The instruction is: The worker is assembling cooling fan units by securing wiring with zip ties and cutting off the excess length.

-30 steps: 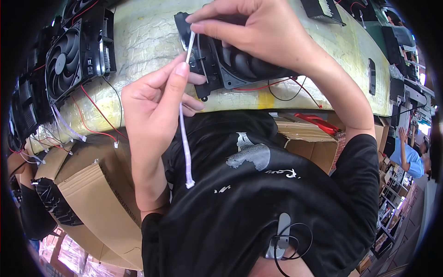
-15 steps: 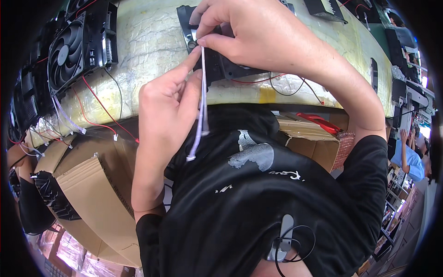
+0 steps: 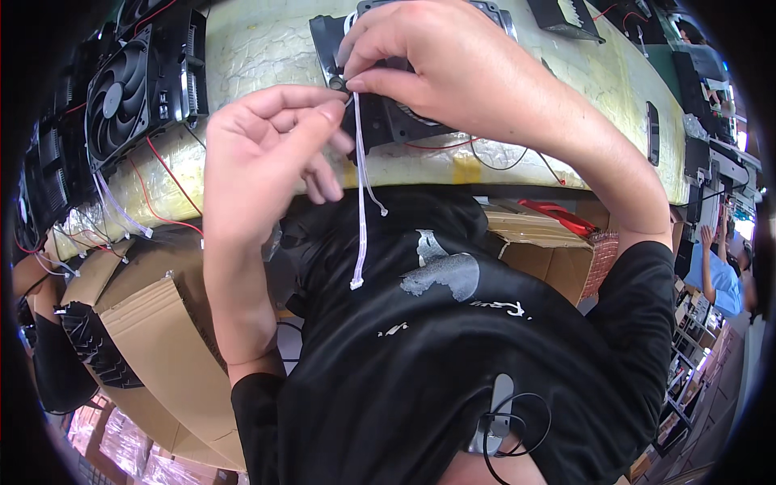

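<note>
A thin white ribbon cable (image 3: 360, 186) hangs from the pinched fingertips of my right hand (image 3: 412, 61). Its two strands differ in length, and a small white connector (image 3: 356, 284) ends the longer one, in front of my black shirt. My left hand (image 3: 267, 145) is just left of the cable's top, with thumb and index tips together near my right fingertips. Whatever they grip is too small to make out; the other fingers curl loosely below. Under both hands lies a black fan unit (image 3: 396, 121) with a square frame, partly covered by my right hand.
Several black fan units, one with a large fan (image 3: 117, 105), stand at the left with red and white wires over the edge. Wrapped padding (image 3: 259, 48) covers the bench. Open cardboard boxes (image 3: 162, 323) are below it. Another person (image 3: 715, 275) is at the far right.
My left hand has moved left, away from the cable's hanging strands, and turned. The strands now hang apart and straighter. My right hand stays nearly in place.
</note>
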`<state>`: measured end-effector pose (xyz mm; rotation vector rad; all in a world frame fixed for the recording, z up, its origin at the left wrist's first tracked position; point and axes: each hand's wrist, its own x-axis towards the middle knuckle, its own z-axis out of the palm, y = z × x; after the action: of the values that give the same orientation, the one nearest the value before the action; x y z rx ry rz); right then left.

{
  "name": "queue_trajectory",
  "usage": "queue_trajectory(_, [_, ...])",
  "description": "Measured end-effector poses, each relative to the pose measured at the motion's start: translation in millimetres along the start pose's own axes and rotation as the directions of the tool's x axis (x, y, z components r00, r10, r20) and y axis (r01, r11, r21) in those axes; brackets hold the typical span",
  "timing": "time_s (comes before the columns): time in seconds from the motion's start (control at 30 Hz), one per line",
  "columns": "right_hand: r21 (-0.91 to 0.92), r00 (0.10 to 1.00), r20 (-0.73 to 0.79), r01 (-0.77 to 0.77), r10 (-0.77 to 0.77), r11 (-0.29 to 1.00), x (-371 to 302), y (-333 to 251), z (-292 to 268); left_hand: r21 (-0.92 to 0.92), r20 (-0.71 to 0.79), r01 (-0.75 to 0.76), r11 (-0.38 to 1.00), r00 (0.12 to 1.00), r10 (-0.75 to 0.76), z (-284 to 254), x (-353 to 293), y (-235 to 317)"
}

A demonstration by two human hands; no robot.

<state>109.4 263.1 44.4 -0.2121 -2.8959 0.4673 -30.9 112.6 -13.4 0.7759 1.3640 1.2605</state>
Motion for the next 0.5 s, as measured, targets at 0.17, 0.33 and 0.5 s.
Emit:
queue_trajectory(0.17, [0.16, 0.995, -0.085, 0.073, -0.06, 0.984, -12, 10, 16, -0.504, 0.165, 0.039, 0.863, 0.985, 0.052, -5, 9, -20])
queue_trajectory(0.33, [0.246, 0.991, -0.121, 0.09, -0.061, 0.965, -17, 14, 22, -0.419, 0.111, -0.03, 0.908, 0.99, 0.084, -3, 13, -37])
queue_trajectory(0.5, [0.449, 0.995, -0.032, -0.068, 0.092, 0.891, -8, 11, 5, -0.254, -0.207, -0.311, 0.916, 0.943, 0.262, 17, 9, -33])
